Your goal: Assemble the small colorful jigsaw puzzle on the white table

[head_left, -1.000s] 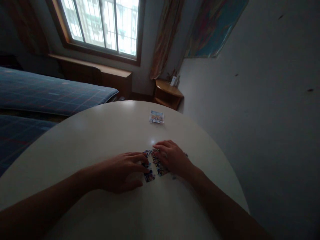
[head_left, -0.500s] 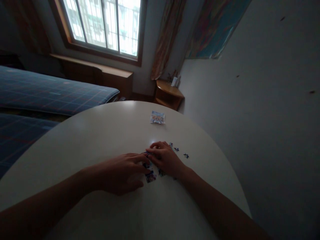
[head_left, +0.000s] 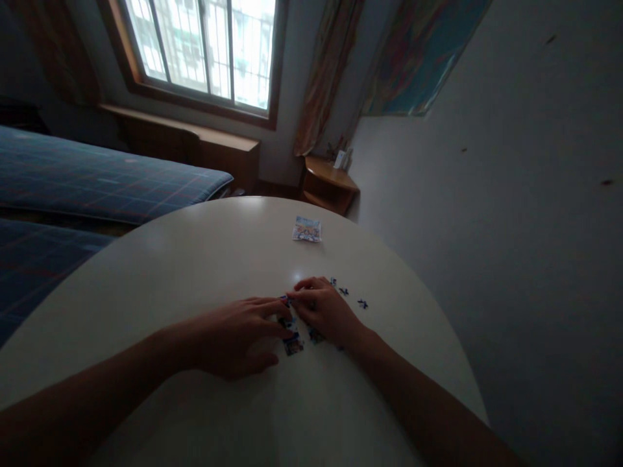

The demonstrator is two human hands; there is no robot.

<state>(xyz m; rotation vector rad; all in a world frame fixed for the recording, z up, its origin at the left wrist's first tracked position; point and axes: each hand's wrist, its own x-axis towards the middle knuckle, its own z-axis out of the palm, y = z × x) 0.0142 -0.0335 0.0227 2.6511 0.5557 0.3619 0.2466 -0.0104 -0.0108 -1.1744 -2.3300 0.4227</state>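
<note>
A joined strip of jigsaw puzzle pieces (head_left: 294,346) lies on the table, dark with purple and blue patches. My left hand (head_left: 238,331) rests at its left side, fingers spread and fingertips on the pieces, thumb held apart. At the strip's far end, the fingers of my right hand (head_left: 326,311) are bent together on a puzzle piece (head_left: 285,300), which they partly cover. Under my right palm shows another dark puzzle section (head_left: 316,335), mostly hidden. Loose puzzle pieces (head_left: 363,303) lie to the right of my right hand.
A small picture sheet (head_left: 307,229) lies toward the far edge of the round white table (head_left: 214,240). Beyond the table are a blue plaid mattress (head_left: 107,175) on the left and a wooden corner shelf (head_left: 331,175). A pale wall (head_left: 487,214) runs along the right.
The fingertips of my right hand have shifted slightly at the strip's far end, showing a little more of the piece there. My left hand stays nearly still.
</note>
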